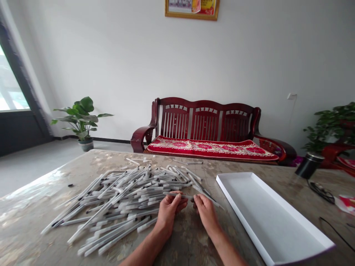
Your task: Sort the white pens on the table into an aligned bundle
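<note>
A thin grey pen (181,195) lies level between my two hands, just in front of a heap of pens. My left hand (169,208) is closed round its barrel, thumb on top. At the pen's dark right end, the fingers of my right hand (204,211) are pinched together; whether they grip the tip or a small cap there is hidden. The heap of pens (124,199), whitish and grey with some black ends, spreads over the table to the left and beyond my hands. To the right of my right hand lies a shallow white box (266,210) with nothing in it.
The table (191,251) has a patterned, shiny top. A small black piece (70,185) lies at the left. A black cylinder (309,165) and a dark cable (321,192) are at the right. Behind the table stand a red wooden bench (205,120) and a potted plant (83,118).
</note>
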